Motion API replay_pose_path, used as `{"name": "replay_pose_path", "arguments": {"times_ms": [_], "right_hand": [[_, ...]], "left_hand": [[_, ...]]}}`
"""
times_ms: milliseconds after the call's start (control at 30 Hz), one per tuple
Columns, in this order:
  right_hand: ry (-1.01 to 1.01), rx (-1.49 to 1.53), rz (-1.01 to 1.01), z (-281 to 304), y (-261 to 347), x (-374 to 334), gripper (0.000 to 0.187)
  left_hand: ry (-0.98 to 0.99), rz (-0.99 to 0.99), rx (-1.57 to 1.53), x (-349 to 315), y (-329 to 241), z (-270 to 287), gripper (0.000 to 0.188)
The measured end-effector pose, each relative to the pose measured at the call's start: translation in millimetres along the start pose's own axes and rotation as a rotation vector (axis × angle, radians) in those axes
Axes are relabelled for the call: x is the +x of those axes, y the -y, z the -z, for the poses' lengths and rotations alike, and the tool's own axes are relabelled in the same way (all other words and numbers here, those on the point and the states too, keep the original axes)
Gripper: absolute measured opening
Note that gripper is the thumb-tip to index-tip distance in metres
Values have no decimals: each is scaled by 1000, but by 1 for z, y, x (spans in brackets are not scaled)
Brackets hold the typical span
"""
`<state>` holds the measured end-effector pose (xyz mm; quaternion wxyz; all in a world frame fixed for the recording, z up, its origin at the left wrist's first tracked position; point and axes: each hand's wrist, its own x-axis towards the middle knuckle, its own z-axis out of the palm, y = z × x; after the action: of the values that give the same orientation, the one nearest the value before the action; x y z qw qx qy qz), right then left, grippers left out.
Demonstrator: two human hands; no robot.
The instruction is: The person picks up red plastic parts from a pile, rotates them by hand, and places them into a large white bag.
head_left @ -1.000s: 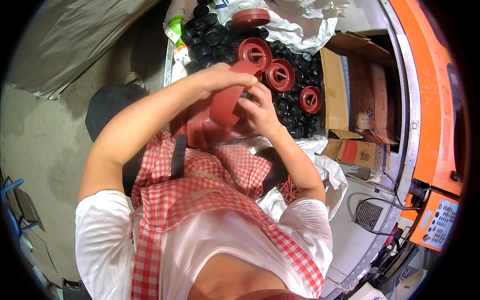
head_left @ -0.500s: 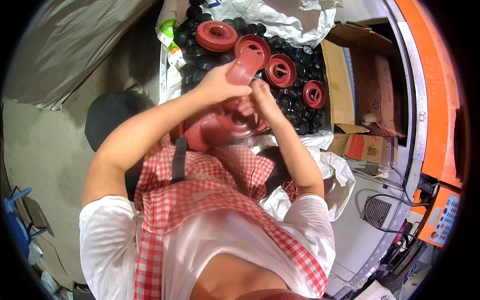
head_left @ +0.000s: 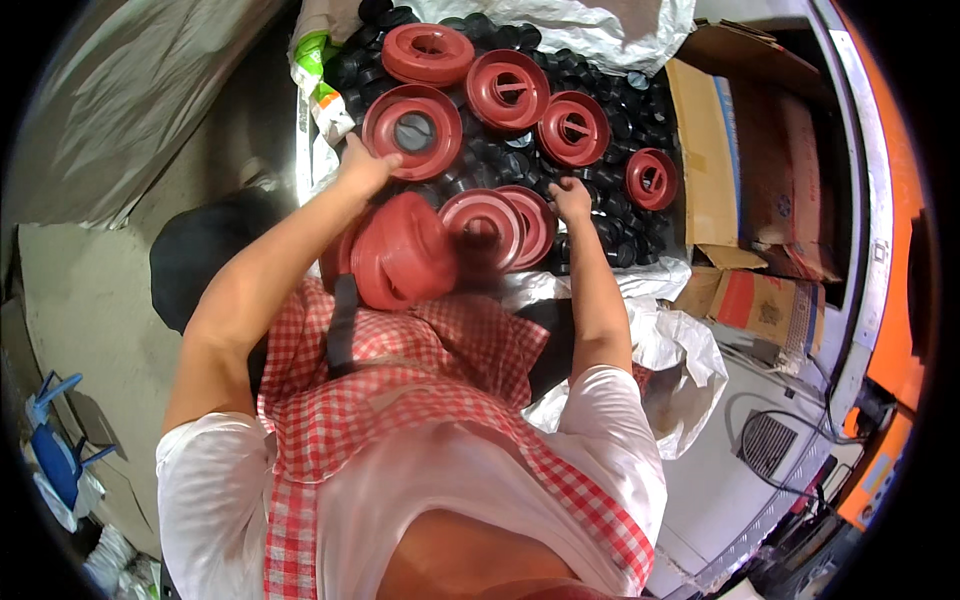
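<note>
on my feed, i record the left hand [head_left: 368, 168] with its grip holding a red ring [head_left: 445, 125] over black caps [head_left: 495, 158]; right hand [head_left: 571, 200] at the caps, grip not determinable.

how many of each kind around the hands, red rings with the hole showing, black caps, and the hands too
Red rings: 7, with the thick upper-left one, possibly stacked, counted once
Hands: 2, the left hand and right hand
Black caps: too many to count
Total counted: 9, leaving out the black caps and the blurred red parts below the left hand
</note>
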<state>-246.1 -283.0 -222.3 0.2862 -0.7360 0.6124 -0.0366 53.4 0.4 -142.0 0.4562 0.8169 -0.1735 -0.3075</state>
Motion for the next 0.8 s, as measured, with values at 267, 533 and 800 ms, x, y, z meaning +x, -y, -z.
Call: {"name": "replay_pose_path", "arguments": {"times_ms": [267,533,800], "right_hand": [[-66,52,-306,-59,-53,46,35],[-54,888,-638,-38,-16,26,23],[-21,1157,-698,4,-7,-7,7]], "left_hand": [[1066,-962,1035,-82,-44,17,81],[811,-1214,1193,-106,-26,11,61],[531,-752,20,-74,-98,60,84]]}}
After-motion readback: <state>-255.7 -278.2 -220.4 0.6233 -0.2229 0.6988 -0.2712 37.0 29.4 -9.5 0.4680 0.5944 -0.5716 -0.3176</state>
